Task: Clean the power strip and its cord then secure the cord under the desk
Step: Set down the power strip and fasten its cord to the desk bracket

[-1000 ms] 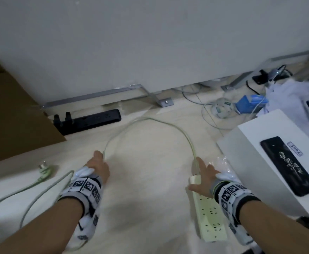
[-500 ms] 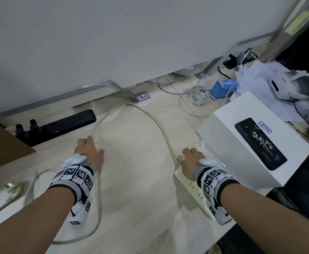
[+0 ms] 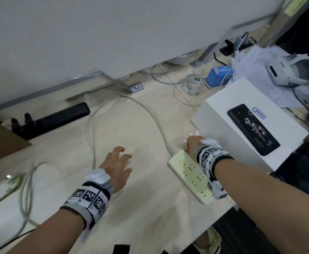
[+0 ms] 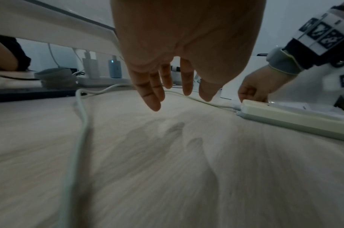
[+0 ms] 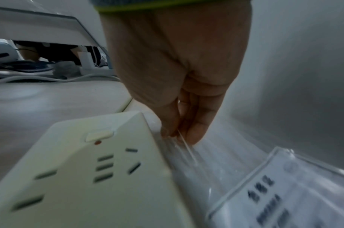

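Lying beside R hand (image 3: 193, 145): pwr strip (image 3: 192, 176)

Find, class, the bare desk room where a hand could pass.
Bare desk lies inside the cord loop, between the left hand and the power strip. Crowded: the far right around the white box, with papers and cables.

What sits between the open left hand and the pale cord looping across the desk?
Nothing visible does. The left hand hovers open above bare desk surface, and the cord runs just to its left, apart from the fingers. The right hand is at the far side of the power strip.
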